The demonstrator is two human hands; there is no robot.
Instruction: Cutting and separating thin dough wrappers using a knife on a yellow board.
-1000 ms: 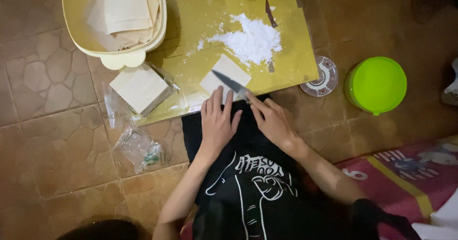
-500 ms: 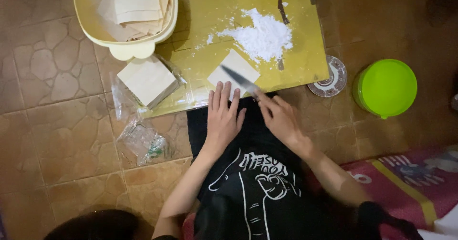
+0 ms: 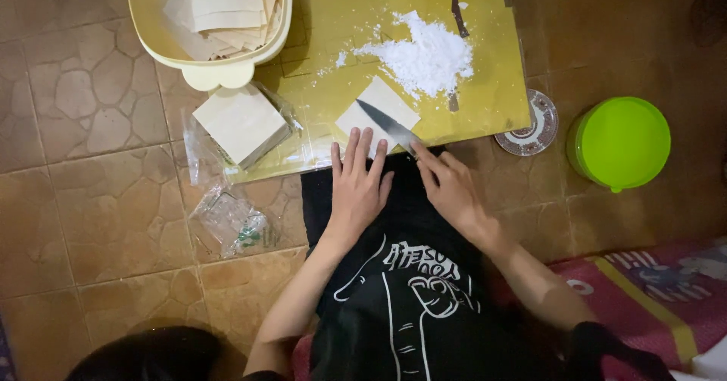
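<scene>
Left hand [image 3: 356, 188]: flat, fingers spread, palm down on black cloth, fingertips at the near edge of the white square sheet [image 3: 377, 113]. Right hand [image 3: 448, 188]: fingers closed on the handle of a knife [image 3: 388, 126]; the blade runs from this hand diagonally across the sheet, tip toward far-left. Sheet lies on the yellow board [image 3: 492, 93], just beyond both hands. White powder heap [image 3: 424, 57] beyond the sheet. Stack of sheets in clear wrap [image 3: 241, 123] left of left hand. Green lidded tub [image 3: 619, 142] well right of right hand.
</scene>
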